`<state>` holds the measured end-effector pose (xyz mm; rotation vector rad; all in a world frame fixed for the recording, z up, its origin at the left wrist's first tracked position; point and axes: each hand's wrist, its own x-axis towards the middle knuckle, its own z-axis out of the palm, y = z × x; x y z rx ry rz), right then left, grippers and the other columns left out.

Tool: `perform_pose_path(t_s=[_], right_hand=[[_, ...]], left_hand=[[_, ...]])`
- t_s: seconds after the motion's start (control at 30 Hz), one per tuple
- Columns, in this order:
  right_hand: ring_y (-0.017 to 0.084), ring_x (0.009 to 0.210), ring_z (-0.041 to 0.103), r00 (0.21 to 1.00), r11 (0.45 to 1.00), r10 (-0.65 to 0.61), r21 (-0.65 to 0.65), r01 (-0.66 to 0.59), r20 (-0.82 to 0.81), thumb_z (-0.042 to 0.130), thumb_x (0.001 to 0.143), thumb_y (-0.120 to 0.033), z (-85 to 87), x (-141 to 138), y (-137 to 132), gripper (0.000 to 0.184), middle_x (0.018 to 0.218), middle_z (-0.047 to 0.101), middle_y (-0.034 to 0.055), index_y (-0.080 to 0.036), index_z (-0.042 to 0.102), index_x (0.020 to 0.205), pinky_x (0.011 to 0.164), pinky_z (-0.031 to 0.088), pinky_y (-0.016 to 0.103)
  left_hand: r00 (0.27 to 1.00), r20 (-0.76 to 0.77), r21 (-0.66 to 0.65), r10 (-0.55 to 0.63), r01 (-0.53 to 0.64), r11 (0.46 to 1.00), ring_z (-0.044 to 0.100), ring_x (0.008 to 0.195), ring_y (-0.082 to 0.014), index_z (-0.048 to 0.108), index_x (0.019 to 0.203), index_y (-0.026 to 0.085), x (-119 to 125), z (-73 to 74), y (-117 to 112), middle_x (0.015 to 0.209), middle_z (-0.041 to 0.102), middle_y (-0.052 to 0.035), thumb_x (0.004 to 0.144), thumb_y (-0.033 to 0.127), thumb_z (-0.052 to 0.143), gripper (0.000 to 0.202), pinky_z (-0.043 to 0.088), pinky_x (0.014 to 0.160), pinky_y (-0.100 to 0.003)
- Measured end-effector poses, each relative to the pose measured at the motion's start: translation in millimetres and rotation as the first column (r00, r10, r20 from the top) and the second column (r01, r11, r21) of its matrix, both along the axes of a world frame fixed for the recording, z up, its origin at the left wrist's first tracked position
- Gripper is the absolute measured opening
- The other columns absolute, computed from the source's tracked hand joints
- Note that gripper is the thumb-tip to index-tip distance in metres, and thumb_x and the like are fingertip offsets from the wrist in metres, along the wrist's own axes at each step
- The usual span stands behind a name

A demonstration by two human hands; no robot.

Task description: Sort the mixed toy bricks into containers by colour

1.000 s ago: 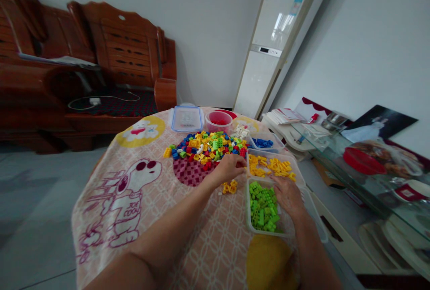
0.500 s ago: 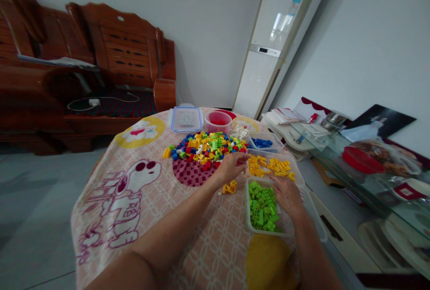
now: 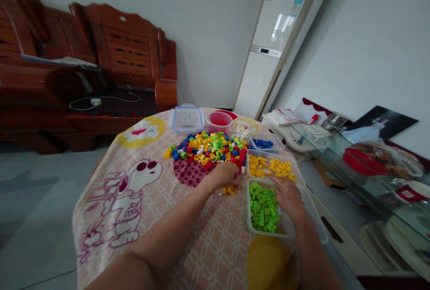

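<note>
A heap of mixed coloured bricks (image 3: pixel 208 146) lies on the cartoon-print tablecloth (image 3: pixel 134 191). My left hand (image 3: pixel 225 174) rests at the heap's near edge, fingers curled over a few yellow bricks (image 3: pixel 230 190); what they hold is hidden. My right hand (image 3: pixel 288 196) lies with fingers spread on the right side of a clear tub of green bricks (image 3: pixel 264 208). Behind it stands a tub of yellow bricks (image 3: pixel 271 167), and further back a tub of blue bricks (image 3: pixel 264 143).
A round tub with red bricks (image 3: pixel 218 121), a clear lid (image 3: pixel 187 119) and a few white bricks (image 3: pixel 240 131) sit at the table's far side. A wooden sofa (image 3: pixel 83 70) stands to the left, a glass table (image 3: pixel 369 164) with a red bowl to the right.
My left hand drew back from the yellow tub's edge toward me and curled down over the small yellow bricks. My right hand stayed on the green tub.
</note>
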<state>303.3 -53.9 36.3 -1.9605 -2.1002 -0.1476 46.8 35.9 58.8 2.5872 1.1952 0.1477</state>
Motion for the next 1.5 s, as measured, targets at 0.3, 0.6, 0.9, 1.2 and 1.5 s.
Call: perform_pose_path(t_s=[0.3,0.6,0.9,1.2,1.5], right_hand=[[0.024,0.113,0.063,1.0,1.0,0.008,0.012,-0.008,-0.017,0.047,0.084,-0.009,-1.1,-0.1,-0.2,0.042,0.117,0.071,0.0116,-0.017,0.07,0.118,0.102,0.046,0.039],[0.024,0.113,0.063,1.0,1.0,-0.011,-0.023,0.011,0.005,0.047,0.084,-0.009,4.7,-3.8,-1.2,0.041,0.117,0.071,0.0116,-0.015,0.069,0.119,0.102,0.044,0.036],[0.023,0.111,0.064,1.0,1.0,0.012,0.009,-0.012,-0.002,0.048,0.082,-0.007,2.2,-2.5,-0.9,0.045,0.118,0.071,0.0097,-0.019,0.069,0.12,0.101,0.045,0.036],[0.026,0.112,0.063,1.0,1.0,-0.001,0.0,0.001,0.005,0.047,0.084,-0.008,0.3,-1.5,0.0,0.044,0.119,0.071,0.0121,-0.015,0.069,0.121,0.101,0.045,0.038],[0.024,0.112,0.063,1.0,1.0,-0.007,-0.003,0.007,0.025,0.047,0.085,-0.01,-0.4,-0.6,-0.4,0.042,0.12,0.071,0.0111,-0.015,0.069,0.121,0.102,0.044,0.036]], left_hand=[[0.969,0.239,-0.129,-0.065,0.098,0.987,0.066,0.071,-0.0149,0.079,0.085,0.018,-13.8,-1.3,15.8,0.076,0.075,-0.0024,0.073,0.021,0.066,0.019,0.044,0.065,-0.021],[0.748,0.632,-0.392,0.203,0.082,0.916,0.06,0.055,-0.0101,0.077,0.091,0.014,-4.8,-0.8,16.3,0.065,0.07,0.0001,0.078,0.026,0.064,0.022,0.045,0.056,-0.018],[0.566,0.739,-0.479,0.366,0.059,0.876,0.065,0.062,-0.0117,0.075,0.099,0.012,36.0,-16.2,-7.2,0.071,0.072,-0.0031,0.081,0.022,0.063,0.024,0.053,0.063,-0.022],[0.719,0.663,-0.253,0.208,-0.047,0.966,0.068,0.077,-0.0152,0.074,0.1,0.013,-10.7,18.4,12.7,0.085,0.075,-0.0038,0.077,0.021,0.062,0.027,0.051,0.07,-0.022],[1.0,0.02,-0.027,0.016,-0.016,1.0,0.066,0.072,-0.0185,0.077,0.078,0.017,-36.2,28.2,10.6,0.077,0.074,-0.0056,0.068,0.012,0.065,0.016,0.042,0.062,-0.024]])
